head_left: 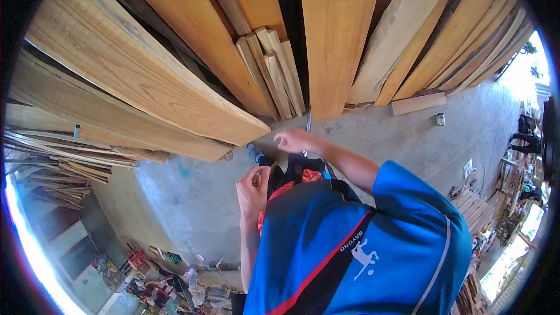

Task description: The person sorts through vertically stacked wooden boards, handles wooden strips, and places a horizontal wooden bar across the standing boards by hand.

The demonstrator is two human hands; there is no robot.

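My left hand (pixel 252 191) hangs at my left side with its fingers curled in. A small dark patch shows between the fingers, but I cannot make out what it is. My right hand (pixel 296 140) reaches forward in front of my waist, fingers loosely bent, and no object is visible in it. Beyond it, apart from the fingers, short light wooden strips (pixel 274 76) lean upright in a bundle. A wide plank (pixel 332 35) stands just to their right. Below my hands a shoe (pixel 254 153) and red patterned cloth (pixel 286 189) at my waist show.
Large boards (pixel 146 76) lean along the left, with more planks (pixel 461 41) on the right. A small can (pixel 440 119) and a short board (pixel 419 104) rest on the concrete floor (pixel 192 210). Clutter (pixel 198 291) lies at lower left; a pallet (pixel 472 210) stands right.
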